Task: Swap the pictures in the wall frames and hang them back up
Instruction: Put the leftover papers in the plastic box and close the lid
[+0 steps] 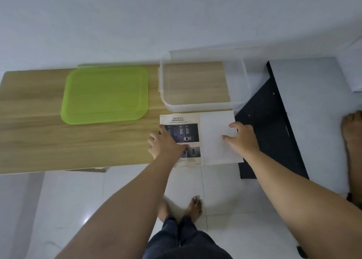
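Head view: safety poster [181,133] and blank sheet [217,139] lie at the wooden table [39,137] edge; left hand [166,143] and right hand [242,136] press flat, fingers spread. Looks flimsy, grab by edges

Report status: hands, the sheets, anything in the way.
Left hand flat on the SAFETY sheet, no grip closed. Right hand spread on the blank white sheet. Both sheets at the wooden table edge. Clear tub close behind.
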